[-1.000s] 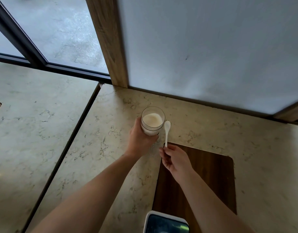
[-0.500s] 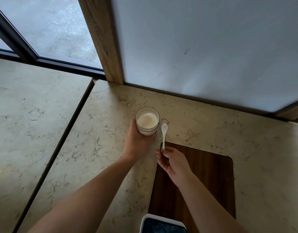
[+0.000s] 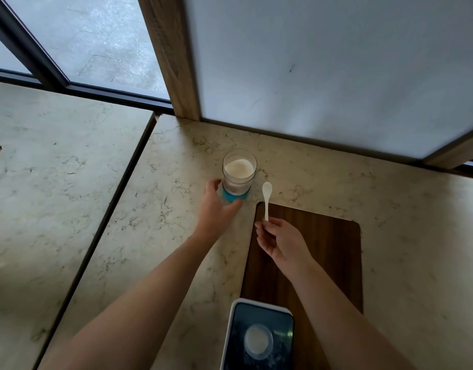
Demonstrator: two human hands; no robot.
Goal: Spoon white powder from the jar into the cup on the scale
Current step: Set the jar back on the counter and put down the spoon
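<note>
At six o'clock the picture's edge cuts off the scale [image 3: 258, 335], and the cup [image 3: 258, 341] on it is blurred.

Marble-look countertop [image 3: 390, 222] with a dark wooden board [image 3: 331, 249] set in it, window [image 3: 96, 41] and wood post [image 3: 171, 54] behind.

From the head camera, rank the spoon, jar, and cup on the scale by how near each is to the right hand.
1. Spoon: pinched by its handle in the right hand, bowl pointing away.
2. Jar: ahead and to the left, at the left hand.
3. Cup: on the scale, back toward the person at the bottom edge of the view.
</note>
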